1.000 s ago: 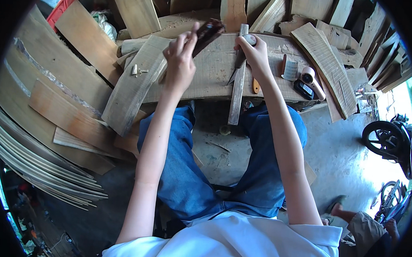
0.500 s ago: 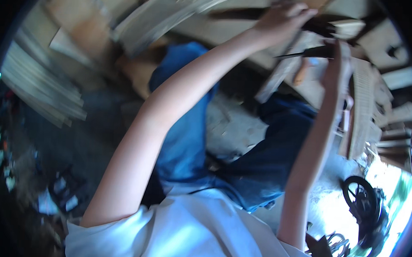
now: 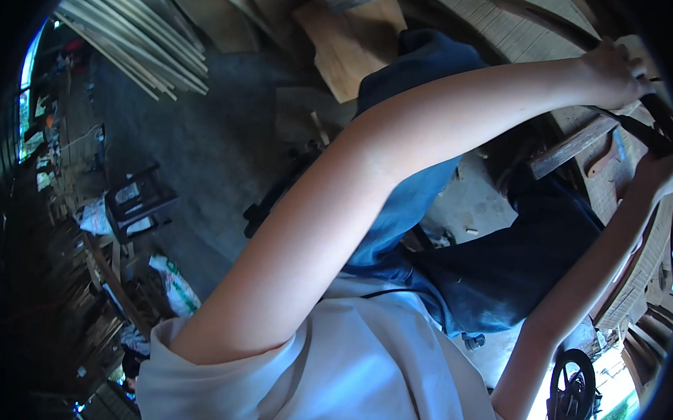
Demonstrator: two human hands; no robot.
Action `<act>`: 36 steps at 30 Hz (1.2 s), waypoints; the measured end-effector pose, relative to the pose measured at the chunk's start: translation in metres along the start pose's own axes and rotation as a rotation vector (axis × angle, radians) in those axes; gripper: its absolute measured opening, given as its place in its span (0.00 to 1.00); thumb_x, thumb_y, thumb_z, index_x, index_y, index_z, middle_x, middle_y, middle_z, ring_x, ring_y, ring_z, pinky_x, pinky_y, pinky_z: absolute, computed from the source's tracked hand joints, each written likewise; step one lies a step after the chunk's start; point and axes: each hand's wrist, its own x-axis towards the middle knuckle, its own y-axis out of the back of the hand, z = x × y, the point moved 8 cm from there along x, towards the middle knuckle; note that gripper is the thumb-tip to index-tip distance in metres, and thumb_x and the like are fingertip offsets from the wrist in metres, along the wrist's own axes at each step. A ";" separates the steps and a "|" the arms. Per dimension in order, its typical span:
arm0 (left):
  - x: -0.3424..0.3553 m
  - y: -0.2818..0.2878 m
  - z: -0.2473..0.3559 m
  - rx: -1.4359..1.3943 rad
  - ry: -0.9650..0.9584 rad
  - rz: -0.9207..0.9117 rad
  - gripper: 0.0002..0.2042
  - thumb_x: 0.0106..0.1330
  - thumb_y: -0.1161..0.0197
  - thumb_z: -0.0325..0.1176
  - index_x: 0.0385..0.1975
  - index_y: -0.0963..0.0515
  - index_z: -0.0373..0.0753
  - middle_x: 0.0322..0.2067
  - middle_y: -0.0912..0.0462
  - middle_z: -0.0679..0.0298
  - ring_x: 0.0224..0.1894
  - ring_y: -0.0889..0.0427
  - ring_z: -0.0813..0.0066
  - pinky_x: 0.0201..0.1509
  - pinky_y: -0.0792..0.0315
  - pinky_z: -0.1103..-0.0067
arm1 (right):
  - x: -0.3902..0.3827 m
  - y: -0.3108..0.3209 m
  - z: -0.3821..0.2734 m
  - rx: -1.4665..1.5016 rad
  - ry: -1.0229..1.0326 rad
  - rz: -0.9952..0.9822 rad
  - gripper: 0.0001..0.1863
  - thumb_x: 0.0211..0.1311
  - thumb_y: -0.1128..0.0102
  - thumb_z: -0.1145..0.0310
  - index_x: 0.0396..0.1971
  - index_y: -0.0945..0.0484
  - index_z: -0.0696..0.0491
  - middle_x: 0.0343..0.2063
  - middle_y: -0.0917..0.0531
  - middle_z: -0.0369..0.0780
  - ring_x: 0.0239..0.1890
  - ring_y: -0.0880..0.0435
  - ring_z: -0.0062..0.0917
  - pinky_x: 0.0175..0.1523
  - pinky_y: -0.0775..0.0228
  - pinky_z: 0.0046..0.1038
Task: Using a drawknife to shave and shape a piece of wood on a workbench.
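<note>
the wooden bench top [image 3: 520, 38], seen at upper right, is overhung at its front edge by a wooden strip [image 3: 572, 147]; beside the strip an orange-brown handle [image 3: 601, 160] is laid. on the grey floor [image 3: 221, 107], a dark stool [image 3: 143, 203] and a white-and-green sack [image 3: 174, 287] are set at left, and a small pale scrap [image 3: 471, 232] is seen near the middle.

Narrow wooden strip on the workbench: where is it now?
In the head view, the strip lies upper right, jutting off the workbench, left of the orange-brown handle, below the left hand.

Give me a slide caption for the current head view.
Left hand and right hand at the picture's right side, the right holding a dark-handled tool near a wooden strip.
</note>
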 end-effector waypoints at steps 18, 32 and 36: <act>-0.356 0.391 -0.073 -0.030 0.810 -0.399 0.12 0.64 0.44 0.28 0.45 0.29 0.34 0.45 0.26 0.55 0.51 0.28 0.63 0.57 0.37 0.74 | -0.030 -0.021 0.017 0.914 -0.577 0.456 0.12 0.55 0.45 0.72 0.32 0.27 0.68 0.33 0.22 0.50 0.33 0.19 0.38 0.42 0.20 0.35; -0.077 0.236 0.002 -0.217 0.266 -0.080 0.21 0.56 0.37 0.28 0.51 0.32 0.35 0.48 0.28 0.53 0.54 0.31 0.59 0.59 0.38 0.72 | -0.064 -0.014 -0.105 0.764 -0.394 0.484 0.11 0.56 0.42 0.68 0.36 0.23 0.59 0.27 0.22 0.37 0.29 0.25 0.19 0.38 0.33 0.20; -0.027 0.110 0.019 0.189 0.085 -0.334 0.43 0.51 0.32 0.40 0.64 0.53 0.43 0.60 0.43 0.52 0.63 0.43 0.54 0.62 0.47 0.54 | -0.079 -0.006 -0.105 0.693 -0.400 0.439 0.09 0.57 0.44 0.70 0.36 0.24 0.57 0.26 0.23 0.34 0.25 0.27 0.15 0.32 0.35 0.18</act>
